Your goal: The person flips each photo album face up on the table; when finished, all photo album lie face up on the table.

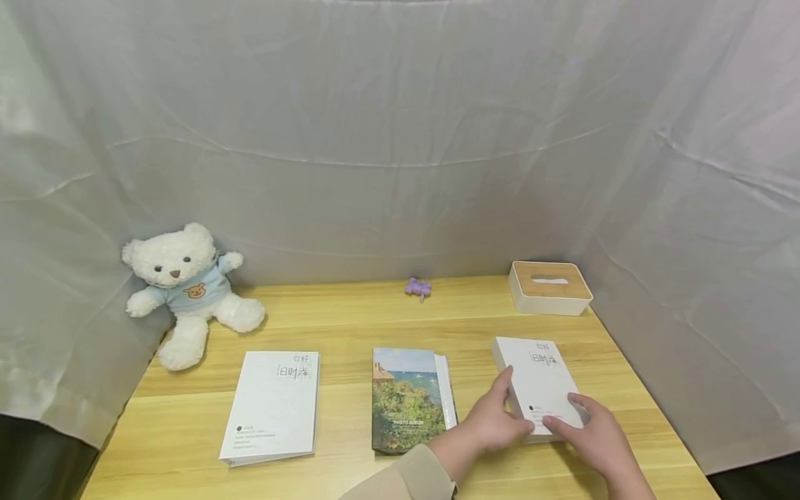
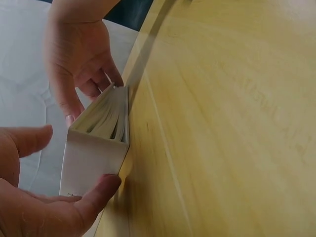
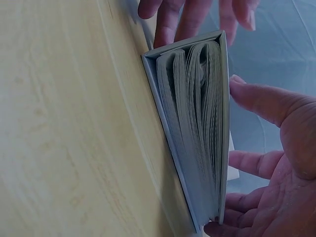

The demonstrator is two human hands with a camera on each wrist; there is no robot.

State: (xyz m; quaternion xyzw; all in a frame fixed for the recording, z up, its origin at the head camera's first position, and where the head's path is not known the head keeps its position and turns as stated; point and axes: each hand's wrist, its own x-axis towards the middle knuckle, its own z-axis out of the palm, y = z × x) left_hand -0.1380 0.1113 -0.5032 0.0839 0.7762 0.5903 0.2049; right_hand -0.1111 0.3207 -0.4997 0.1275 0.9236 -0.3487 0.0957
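A thick white photo album [image 1: 531, 382] with printed lettering lies at the right of the wooden table. My left hand [image 1: 496, 420] is at its spine side; in the left wrist view a fingertip touches the low part of the spine while the thumb is raised above the cover. At the near right corner, my right hand [image 1: 596, 434] holds the album, thumb on the cover and fingers bent against the open side. The right wrist view shows the page edges [image 3: 190, 113] between the two covers.
A photo album with a painted landscape [image 1: 406, 403] lies left of my left hand. Another white album [image 1: 271, 403] is further left. Along the back are a white teddy bear [image 1: 187, 285], a small purple item [image 1: 418, 287] and a tissue box [image 1: 550, 288]. Grey curtains [image 1: 400, 139] enclose the table.
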